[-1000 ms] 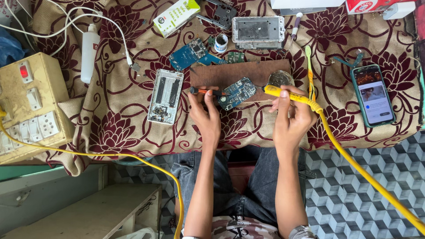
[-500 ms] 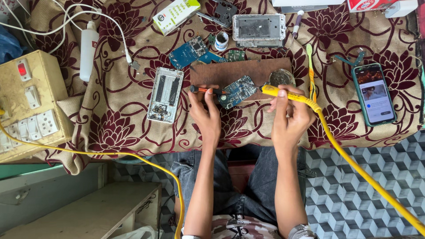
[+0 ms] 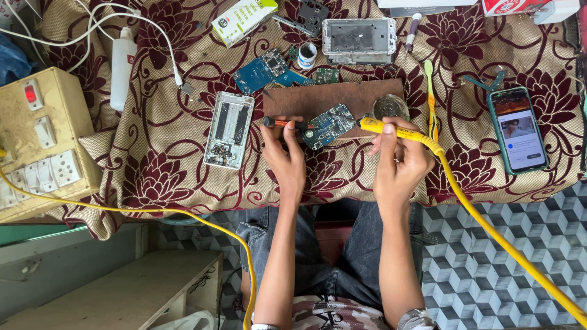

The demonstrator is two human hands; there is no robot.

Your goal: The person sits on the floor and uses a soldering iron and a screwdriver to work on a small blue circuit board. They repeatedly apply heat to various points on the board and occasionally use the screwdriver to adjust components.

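Gripping a yellow iron (image 3: 391,129) like a pen, the right hand (image 3: 400,165) aims its tip left at the blue board (image 3: 329,126); its long axis runs roughly level. The left hand (image 3: 286,153) pinches an orange tool (image 3: 282,123), steadying the board over the brown mat (image 3: 330,98), which likely shields the cloth (image 3: 165,153).

phone repair bench: circuit boards (image 3: 263,70), soldering iron (image 3: 391,129), switchboard (image 3: 36,140)

bright, even daylight; soft shadows; sharp throughout.
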